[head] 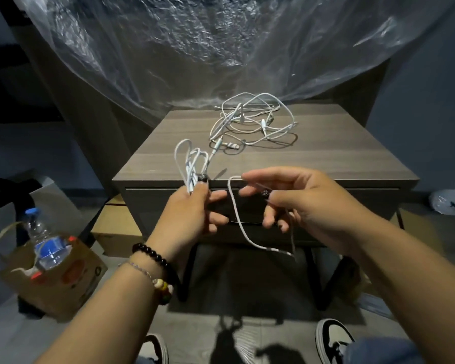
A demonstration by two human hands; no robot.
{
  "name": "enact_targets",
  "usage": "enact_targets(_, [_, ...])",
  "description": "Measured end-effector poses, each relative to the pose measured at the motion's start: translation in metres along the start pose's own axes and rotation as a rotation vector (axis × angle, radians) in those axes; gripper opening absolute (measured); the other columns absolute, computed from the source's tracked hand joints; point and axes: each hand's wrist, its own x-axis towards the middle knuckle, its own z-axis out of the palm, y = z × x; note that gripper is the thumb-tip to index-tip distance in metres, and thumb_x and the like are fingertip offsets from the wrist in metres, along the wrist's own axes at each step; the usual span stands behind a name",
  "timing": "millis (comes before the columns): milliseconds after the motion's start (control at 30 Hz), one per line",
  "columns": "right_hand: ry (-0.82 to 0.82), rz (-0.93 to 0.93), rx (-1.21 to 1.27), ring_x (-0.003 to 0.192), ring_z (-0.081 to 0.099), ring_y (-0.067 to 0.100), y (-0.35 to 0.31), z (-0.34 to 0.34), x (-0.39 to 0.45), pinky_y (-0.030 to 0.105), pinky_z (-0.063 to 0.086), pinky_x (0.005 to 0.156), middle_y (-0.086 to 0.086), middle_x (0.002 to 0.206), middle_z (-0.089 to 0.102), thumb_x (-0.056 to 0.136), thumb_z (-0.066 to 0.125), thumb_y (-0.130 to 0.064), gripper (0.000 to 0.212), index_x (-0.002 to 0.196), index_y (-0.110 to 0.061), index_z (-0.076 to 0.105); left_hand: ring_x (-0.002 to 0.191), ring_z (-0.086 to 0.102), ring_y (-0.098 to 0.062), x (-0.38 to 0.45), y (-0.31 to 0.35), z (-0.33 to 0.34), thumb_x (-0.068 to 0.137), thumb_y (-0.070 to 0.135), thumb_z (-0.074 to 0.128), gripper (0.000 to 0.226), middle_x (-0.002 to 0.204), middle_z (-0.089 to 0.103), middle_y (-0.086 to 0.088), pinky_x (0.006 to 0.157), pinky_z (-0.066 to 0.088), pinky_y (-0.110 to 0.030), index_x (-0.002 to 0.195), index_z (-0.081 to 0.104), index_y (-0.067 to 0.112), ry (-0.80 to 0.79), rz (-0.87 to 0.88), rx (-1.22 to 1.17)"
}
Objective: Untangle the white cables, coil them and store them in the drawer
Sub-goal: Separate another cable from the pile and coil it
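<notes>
My left hand point(192, 208) pinches a bundle of white cable loops point(188, 164) between thumb and fingers, held up in front of the small wooden table. The same cable's loose end point(238, 222) hangs down in a long curve and passes through my right hand point(297, 203), whose thumb and fingers pinch it. A tangled heap of white cables point(252, 122) with plugs lies at the back of the table top point(326, 153). The drawer front point(147, 203) below the top is shut, partly hidden by my hands.
Clear plastic sheeting point(195, 48) hangs behind the table. A cardboard box point(61, 282) with a water bottle point(41, 237) stands on the floor at left. More boxes point(116, 227) sit under the table's left side. My shoes point(331, 340) are at the bottom.
</notes>
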Motion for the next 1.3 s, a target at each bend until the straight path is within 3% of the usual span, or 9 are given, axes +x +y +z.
enact_targets(133, [0.018, 0.033, -0.137, 0.05, 0.063, 0.016, 0.015, 0.008, 0.001, 0.019, 0.044, 0.04, 0.0, 0.096, 0.074, 0.091, 0.042, 0.014, 0.042, 0.114, -0.012, 0.065, 0.036, 0.045, -0.01, -0.005, 0.003, -0.005, 0.102, 0.029, 0.036, 0.024, 0.057, 0.062, 0.003, 0.037, 0.035, -0.016, 0.088, 0.046, 0.012, -0.098, -0.032, -0.002])
enact_targets(400, [0.172, 0.012, -0.356, 0.048, 0.06, 0.01, 0.02, 0.011, -0.007, 0.018, 0.042, 0.042, 0.014, 0.069, 0.069, 0.087, 0.058, 0.003, 0.026, 0.093, -0.016, 0.075, 0.037, 0.039, -0.01, -0.01, -0.004, -0.011, 0.102, 0.03, 0.035, 0.024, 0.089, 0.074, -0.017, 0.041, 0.03, -0.018, 0.086, 0.041, 0.014, -0.238, -0.143, 0.1])
enact_targets(567, [0.118, 0.067, -0.412, 0.048, 0.058, 0.014, 0.029, 0.01, -0.008, 0.025, 0.043, 0.044, 0.008, 0.07, 0.071, 0.089, 0.063, -0.013, 0.016, 0.091, -0.021, 0.076, 0.041, 0.044, -0.008, -0.016, -0.007, -0.014, 0.101, 0.031, 0.038, 0.025, 0.063, 0.057, -0.002, 0.041, 0.035, -0.017, 0.082, 0.047, 0.015, -0.3, -0.171, -0.144])
enact_targets(700, [-0.131, 0.169, -0.449, 0.056, 0.055, 0.008, 0.03, 0.006, -0.011, 0.023, 0.044, 0.052, 0.008, 0.081, 0.073, 0.084, 0.072, -0.025, 0.016, 0.095, -0.014, 0.074, 0.037, 0.035, -0.004, -0.012, 0.002, -0.027, 0.1, 0.031, 0.038, 0.026, 0.065, 0.047, 0.0, 0.041, 0.028, -0.016, 0.08, 0.047, 0.017, -0.215, -0.103, -0.315])
enact_targets(767, [-0.186, 0.141, -0.501, 0.07, 0.06, 0.016, 0.029, 0.002, -0.01, 0.037, 0.051, 0.065, 0.012, 0.084, 0.073, 0.08, 0.075, -0.022, 0.016, 0.094, -0.016, 0.075, 0.036, 0.031, -0.003, -0.007, 0.004, -0.034, 0.1, 0.034, 0.039, 0.027, 0.065, 0.048, 0.001, 0.041, 0.028, -0.016, 0.08, 0.047, 0.019, -0.137, -0.074, -0.284])
enact_targets(933, [0.006, -0.078, -0.429, 0.067, 0.056, 0.013, 0.028, -0.008, -0.008, 0.026, 0.042, 0.068, 0.002, 0.069, 0.071, 0.091, 0.063, -0.011, 0.013, 0.089, -0.013, 0.076, 0.039, 0.031, -0.005, -0.004, 0.0, -0.039, 0.101, 0.036, 0.036, 0.026, 0.065, 0.048, 0.003, 0.045, 0.026, -0.019, 0.081, 0.044, 0.021, -0.068, -0.066, -0.197])
enact_targets(1033, [0.047, -0.12, -0.416, 0.057, 0.056, -0.003, 0.029, -0.011, -0.011, 0.009, 0.04, 0.061, 0.002, 0.07, 0.072, 0.091, 0.062, -0.008, 0.014, 0.091, -0.008, 0.076, 0.041, 0.035, -0.006, -0.005, -0.003, -0.038, 0.102, 0.035, 0.034, 0.027, 0.066, 0.05, 0.001, 0.045, 0.028, -0.019, 0.082, 0.044, 0.019, -0.087, -0.077, -0.192])
enact_targets(1167, [-0.018, 0.024, -0.278, 0.064, 0.063, 0.01, 0.036, -0.009, -0.017, 0.021, 0.052, 0.059, 0.014, 0.072, 0.062, 0.097, 0.05, -0.005, 0.019, 0.092, 0.001, 0.067, 0.041, 0.039, -0.007, -0.008, -0.008, -0.04, 0.102, 0.035, 0.036, 0.027, 0.064, 0.062, 0.0, 0.046, 0.03, -0.021, 0.083, 0.047, 0.019, -0.05, -0.074, -0.169])
enact_targets(1300, [0.026, 0.037, -0.481, 0.052, 0.044, 0.007, 0.05, -0.002, -0.021, 0.023, 0.037, 0.052, 0.0, 0.065, 0.052, 0.099, 0.046, -0.009, 0.022, 0.087, -0.008, 0.065, 0.041, 0.041, -0.008, -0.011, -0.015, -0.037, 0.102, 0.033, 0.035, 0.025, 0.067, 0.068, -0.002, 0.043, 0.033, -0.019, 0.086, 0.047, 0.018, -0.021, -0.067, -0.17])
